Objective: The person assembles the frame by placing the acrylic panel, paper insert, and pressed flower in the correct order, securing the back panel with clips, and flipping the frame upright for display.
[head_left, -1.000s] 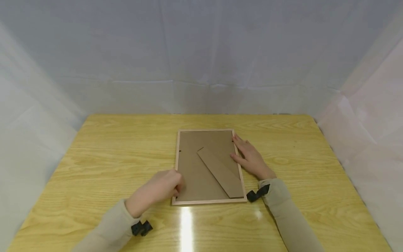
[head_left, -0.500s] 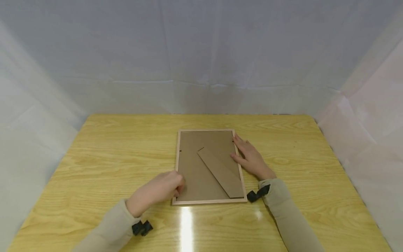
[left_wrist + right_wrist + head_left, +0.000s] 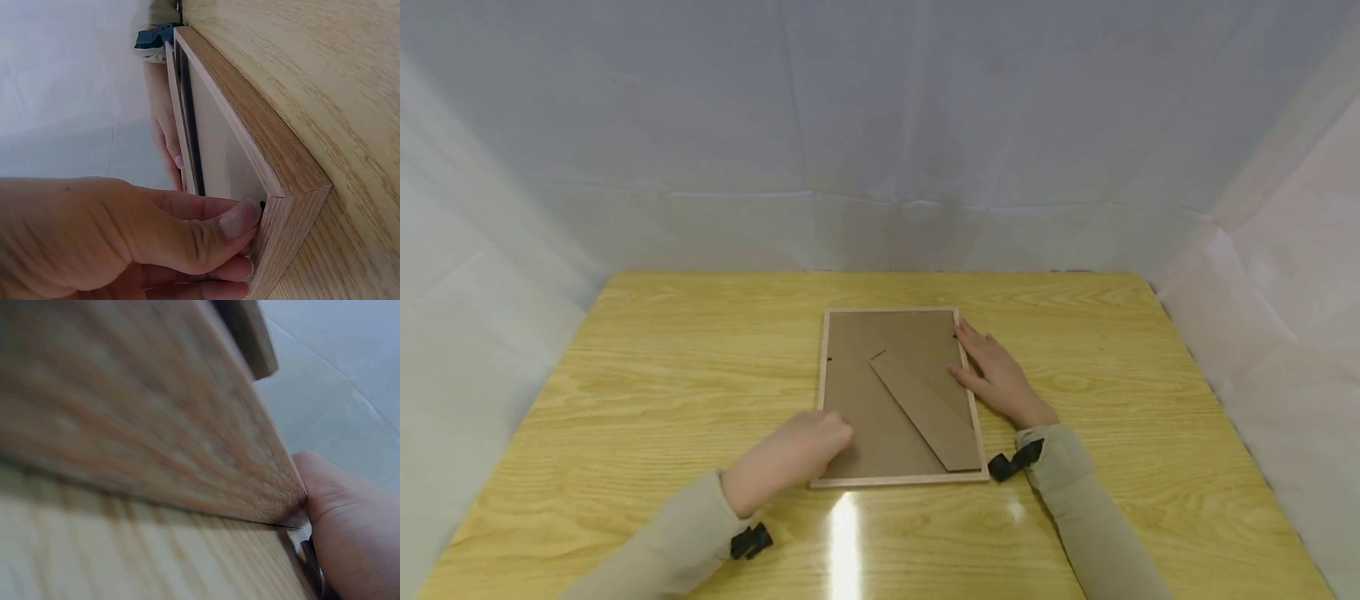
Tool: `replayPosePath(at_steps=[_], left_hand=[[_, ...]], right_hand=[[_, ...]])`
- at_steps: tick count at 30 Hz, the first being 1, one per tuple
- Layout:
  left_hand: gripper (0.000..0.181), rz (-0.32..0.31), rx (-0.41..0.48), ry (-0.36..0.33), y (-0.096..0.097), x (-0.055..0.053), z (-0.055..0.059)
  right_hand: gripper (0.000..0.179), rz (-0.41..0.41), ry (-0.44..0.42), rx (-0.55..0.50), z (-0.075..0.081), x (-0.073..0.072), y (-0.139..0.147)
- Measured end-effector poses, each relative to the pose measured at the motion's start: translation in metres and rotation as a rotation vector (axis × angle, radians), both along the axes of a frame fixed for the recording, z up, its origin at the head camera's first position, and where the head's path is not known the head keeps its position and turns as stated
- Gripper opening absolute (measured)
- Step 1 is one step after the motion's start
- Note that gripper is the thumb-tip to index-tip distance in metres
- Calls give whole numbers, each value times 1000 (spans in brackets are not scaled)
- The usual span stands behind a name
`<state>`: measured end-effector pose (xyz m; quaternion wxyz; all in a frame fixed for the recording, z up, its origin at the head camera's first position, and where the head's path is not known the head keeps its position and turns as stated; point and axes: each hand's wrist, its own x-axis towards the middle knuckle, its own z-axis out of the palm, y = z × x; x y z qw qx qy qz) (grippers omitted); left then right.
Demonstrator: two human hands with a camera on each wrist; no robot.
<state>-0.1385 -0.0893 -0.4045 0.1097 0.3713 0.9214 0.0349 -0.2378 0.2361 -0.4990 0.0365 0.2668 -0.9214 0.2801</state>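
A picture frame [image 3: 891,392] lies face down on the table, its brown backing board [image 3: 219,131] inside a light wooden rim [image 3: 822,375]. A folded easel leg [image 3: 925,412] slants across that board. My left hand [image 3: 797,454] is over the near left corner with curled fingers; in the left wrist view its thumb [image 3: 240,220] and fingertips pinch at a small black backing tab [image 3: 262,205] by the rim's inner edge. On the right edge rests my right hand [image 3: 1000,379], fingers extended along the rim and thumb spread onto the backing.
The frame sits on a yellow wood-grain table [image 3: 685,375]. Pale sheeting [image 3: 880,133] hangs behind and at both sides. Another black tab [image 3: 829,359] shows on the left rim, and one [image 3: 955,336] is beside the right fingers.
My left hand has shifted slightly to the right and farther over the frame's near left corner, covering the tab there. My right hand and the frame have stayed put.
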Motion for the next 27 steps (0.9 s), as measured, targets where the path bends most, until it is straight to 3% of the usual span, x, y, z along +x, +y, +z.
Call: replayPosePath(at_steps=[6,10,12,15,18,21,24,27], left_hand=[[22,-30,-26,83,3,4,-2],[20,-57,1,148,1,6,-7],[21,-62,11,149,-1,5,-10],[22,-22,49,55,-5,0,-10],[26,42,108,-116,-12,-9,-8],[30,36,176,-238,-16,-18,-4],[33,-1,198,-279,-18,-23,-4],[33,-12,188,-273,-17,-23,-2]], right_hand=[[71,-1,-7,-6,0,1,-1],[71,-5,-3,-1,-1,0,-1],[71,-6,-4,-9,-1,0,-1],[71,-6,-1,-14,0,0,-1],[71,-6,2,-10,0,-1,-2],[71,-7,1,-11,-1,-1,-2],[70,-8,-3,-12,-2,-2,-1],[71,-9,-6,-14,-2,-3,0]])
